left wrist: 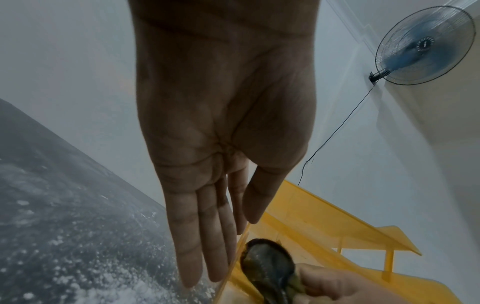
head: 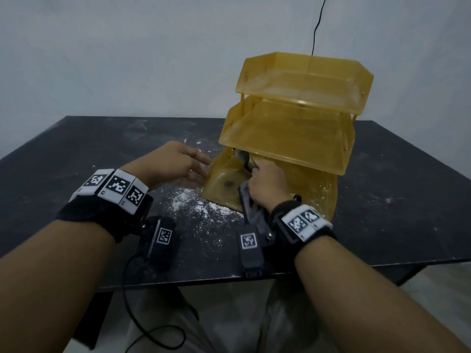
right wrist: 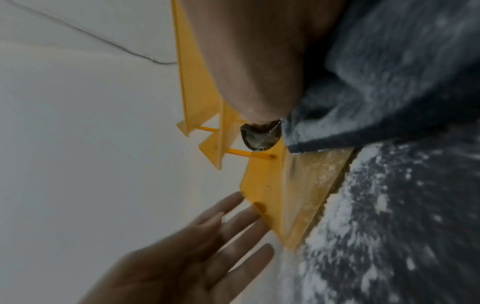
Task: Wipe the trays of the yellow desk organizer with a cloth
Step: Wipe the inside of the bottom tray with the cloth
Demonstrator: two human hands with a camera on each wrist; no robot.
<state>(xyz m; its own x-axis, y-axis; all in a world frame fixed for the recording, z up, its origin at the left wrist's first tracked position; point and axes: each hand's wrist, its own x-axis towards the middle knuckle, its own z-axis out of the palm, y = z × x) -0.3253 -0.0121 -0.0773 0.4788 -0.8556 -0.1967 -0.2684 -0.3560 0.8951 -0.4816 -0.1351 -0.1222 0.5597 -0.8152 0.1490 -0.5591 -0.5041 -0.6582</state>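
A yellow translucent desk organizer [head: 293, 123] with three stacked trays stands on the black table. My right hand [head: 267, 184] is inside the bottom tray [head: 224, 179], gripping a dark grey cloth [head: 251, 207] that bunches under the palm and pokes out past the fingertips. The cloth [right wrist: 389, 82] is dusted with white powder. My left hand [head: 178, 164] lies flat with straight fingers against the outer left wall of the bottom tray. In the left wrist view its fingers [left wrist: 207, 236] touch the yellow wall edge [left wrist: 233, 267].
White powder [head: 198, 207] is scattered on the black table [head: 76, 149] in front of the organizer. A wall fan [left wrist: 426, 47] hangs up at the right with a thin black cord [head: 317, 24] running down the wall behind the organizer.
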